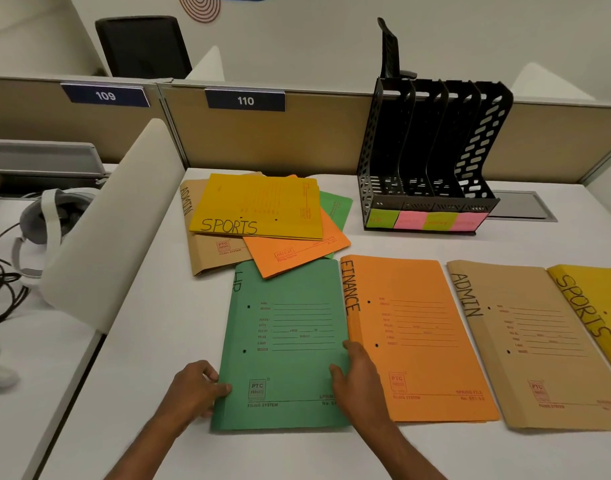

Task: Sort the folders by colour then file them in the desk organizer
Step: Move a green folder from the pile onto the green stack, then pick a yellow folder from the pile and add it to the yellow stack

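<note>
A green folder [283,341] lies flat near the desk's front edge. My left hand [196,386] grips its left edge, and my right hand [356,375] rests on its right edge. To its right lie an orange FINANCE folder [421,334], a brown ADMIN folder [532,341] and a yellow SPORTS folder [598,306] in a row. Behind them is a loose pile: a yellow SPORTS folder [259,206] on top, an orange one [297,251], a brown ADMIN one [207,251] and a green one [337,206]. The black desk organizer [432,157] stands at the back right, slots empty.
Coloured sticky notes [425,220] line the organizer's front. A white divider [113,223] bounds the desk on the left; beyond it lie a headset [47,220] and cables [2,282]. A beige partition [279,133] closes the back. A cable hatch [522,206] sits behind the organizer.
</note>
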Demonstrator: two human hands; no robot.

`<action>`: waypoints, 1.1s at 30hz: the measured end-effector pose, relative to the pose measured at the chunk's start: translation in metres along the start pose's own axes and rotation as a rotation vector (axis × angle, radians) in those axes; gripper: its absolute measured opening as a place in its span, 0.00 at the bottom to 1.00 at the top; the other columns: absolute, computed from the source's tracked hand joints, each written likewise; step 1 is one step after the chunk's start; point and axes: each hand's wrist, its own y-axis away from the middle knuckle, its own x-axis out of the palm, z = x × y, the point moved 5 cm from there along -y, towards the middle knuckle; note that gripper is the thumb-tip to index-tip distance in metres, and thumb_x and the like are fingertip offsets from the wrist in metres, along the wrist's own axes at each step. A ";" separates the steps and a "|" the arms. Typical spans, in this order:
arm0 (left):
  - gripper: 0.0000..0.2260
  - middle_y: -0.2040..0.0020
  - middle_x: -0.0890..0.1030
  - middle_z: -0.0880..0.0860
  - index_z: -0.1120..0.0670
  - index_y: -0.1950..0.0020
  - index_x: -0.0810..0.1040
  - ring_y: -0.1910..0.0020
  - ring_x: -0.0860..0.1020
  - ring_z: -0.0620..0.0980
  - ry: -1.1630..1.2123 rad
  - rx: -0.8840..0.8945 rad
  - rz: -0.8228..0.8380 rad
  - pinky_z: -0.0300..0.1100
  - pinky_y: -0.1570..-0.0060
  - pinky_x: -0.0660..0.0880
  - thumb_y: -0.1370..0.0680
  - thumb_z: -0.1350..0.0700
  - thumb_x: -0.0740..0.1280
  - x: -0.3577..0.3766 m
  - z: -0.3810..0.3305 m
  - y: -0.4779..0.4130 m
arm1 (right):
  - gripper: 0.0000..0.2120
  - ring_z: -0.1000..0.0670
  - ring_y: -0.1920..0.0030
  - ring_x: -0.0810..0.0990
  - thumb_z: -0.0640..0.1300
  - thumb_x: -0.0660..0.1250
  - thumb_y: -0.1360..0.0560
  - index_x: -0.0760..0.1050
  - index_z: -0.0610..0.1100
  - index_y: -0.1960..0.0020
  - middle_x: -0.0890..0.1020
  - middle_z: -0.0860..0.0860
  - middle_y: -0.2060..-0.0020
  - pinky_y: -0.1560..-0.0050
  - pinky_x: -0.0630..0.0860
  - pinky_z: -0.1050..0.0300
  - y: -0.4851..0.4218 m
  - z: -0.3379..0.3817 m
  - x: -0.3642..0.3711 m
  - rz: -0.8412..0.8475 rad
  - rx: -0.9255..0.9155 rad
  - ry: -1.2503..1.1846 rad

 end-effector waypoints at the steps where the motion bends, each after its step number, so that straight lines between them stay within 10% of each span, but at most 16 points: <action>1: 0.12 0.61 0.84 0.57 0.60 0.54 0.76 0.70 0.81 0.52 -0.012 -0.001 -0.007 0.40 0.74 0.76 0.29 0.58 0.78 -0.001 -0.001 0.000 | 0.24 0.49 0.33 0.73 0.42 0.65 0.21 0.65 0.43 0.26 0.73 0.50 0.31 0.35 0.71 0.58 -0.001 0.001 0.000 -0.007 -0.005 0.011; 7: 0.09 0.60 0.81 0.47 0.50 0.53 0.75 0.63 0.80 0.46 -0.153 0.175 -0.214 0.40 0.66 0.73 0.23 0.47 0.71 -0.016 -0.034 -0.003 | 0.23 0.49 0.29 0.70 0.46 0.64 0.20 0.65 0.46 0.26 0.71 0.50 0.29 0.32 0.72 0.50 -0.015 0.018 -0.001 -0.044 -0.084 -0.018; 20: 0.19 0.30 0.73 0.58 0.57 0.32 0.72 0.31 0.70 0.58 0.051 0.452 -0.443 0.59 0.30 0.67 0.22 0.56 0.70 -0.066 -0.133 -0.091 | 0.22 0.49 0.29 0.69 0.46 0.66 0.20 0.69 0.44 0.28 0.73 0.49 0.30 0.33 0.65 0.57 -0.136 0.088 0.000 -0.122 -0.117 -0.145; 33: 0.26 0.26 0.64 0.64 0.61 0.27 0.65 0.25 0.60 0.62 -0.087 0.385 -0.467 0.63 0.29 0.61 0.22 0.55 0.70 -0.089 -0.156 -0.185 | 0.27 0.43 0.29 0.69 0.48 0.68 0.22 0.66 0.41 0.26 0.72 0.44 0.29 0.30 0.68 0.49 -0.240 0.100 0.015 -0.155 0.003 -0.223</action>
